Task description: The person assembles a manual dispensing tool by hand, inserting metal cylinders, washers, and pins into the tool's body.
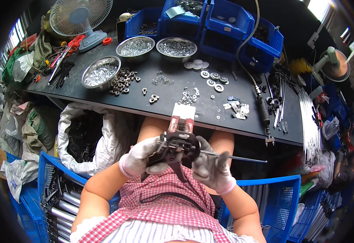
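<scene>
Just above my lap, a black metal assembly (178,145) with a round disc on its right side and a curved lever hanging below is in my hands. My left hand (143,156), in a pale work glove, is closed around the assembly's left side. A thin metal rod (245,158) sticks out of the assembly to the right. My right hand (213,167), gloved too, is curled about the rod close to the disc; part of its grip is blurred. Behind the assembly, a reddish worn fixture (181,124) with a pale block (184,110) stands at the table edge.
Bowls of small metal parts (135,47) stand on the dark table (144,111), before blue bins (227,20). Loose nuts, washers and white plates lie about. A hanging power screwdriver (262,111) and upright rods (310,125) are at right. Blue crates (278,202) flank my lap.
</scene>
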A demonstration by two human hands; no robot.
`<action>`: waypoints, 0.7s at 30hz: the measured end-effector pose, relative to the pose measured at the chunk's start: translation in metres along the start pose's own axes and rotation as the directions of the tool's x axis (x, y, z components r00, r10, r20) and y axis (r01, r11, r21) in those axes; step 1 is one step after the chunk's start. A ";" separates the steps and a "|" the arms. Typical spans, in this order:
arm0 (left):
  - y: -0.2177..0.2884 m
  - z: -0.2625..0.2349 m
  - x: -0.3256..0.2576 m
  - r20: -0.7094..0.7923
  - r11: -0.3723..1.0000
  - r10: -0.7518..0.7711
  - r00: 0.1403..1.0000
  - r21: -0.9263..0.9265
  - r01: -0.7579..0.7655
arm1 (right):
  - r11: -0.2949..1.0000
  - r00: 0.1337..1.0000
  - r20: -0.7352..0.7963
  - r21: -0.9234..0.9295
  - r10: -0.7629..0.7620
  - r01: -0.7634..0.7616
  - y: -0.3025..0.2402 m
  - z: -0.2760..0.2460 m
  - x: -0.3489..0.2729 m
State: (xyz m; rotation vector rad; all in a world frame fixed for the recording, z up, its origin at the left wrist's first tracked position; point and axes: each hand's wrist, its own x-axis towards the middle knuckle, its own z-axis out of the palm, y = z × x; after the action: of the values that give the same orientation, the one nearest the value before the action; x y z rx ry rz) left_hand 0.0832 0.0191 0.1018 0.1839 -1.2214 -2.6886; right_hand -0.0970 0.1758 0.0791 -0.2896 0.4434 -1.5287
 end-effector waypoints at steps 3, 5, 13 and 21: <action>0.017 -0.011 -0.024 -0.086 0.997 0.059 0.995 -0.045 -0.063 | 0.741 0.996 0.059 -0.665 -0.074 0.094 -0.019 -0.005 -0.047; 0.017 -0.031 -0.050 -0.066 0.966 0.111 0.992 -0.227 -0.124 | -0.651 0.583 0.701 -0.673 -0.411 0.350 -0.042 -0.019 -0.056; 0.037 -0.045 -0.082 -0.128 0.996 -0.009 0.992 -0.089 -0.003 | 0.146 0.973 0.224 -0.963 -0.048 0.229 -0.032 -0.025 -0.047; 0.025 -0.045 -0.057 -0.364 0.950 0.306 0.880 0.175 -0.258 | -0.735 0.784 0.555 -0.648 -0.277 0.199 -0.044 -0.011 -0.034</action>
State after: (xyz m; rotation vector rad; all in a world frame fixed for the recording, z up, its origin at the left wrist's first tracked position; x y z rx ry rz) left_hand 0.1496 -0.0172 0.0932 0.4885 -1.1790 -2.1935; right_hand -0.1406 0.2094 0.0922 -2.3316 2.1393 -1.0155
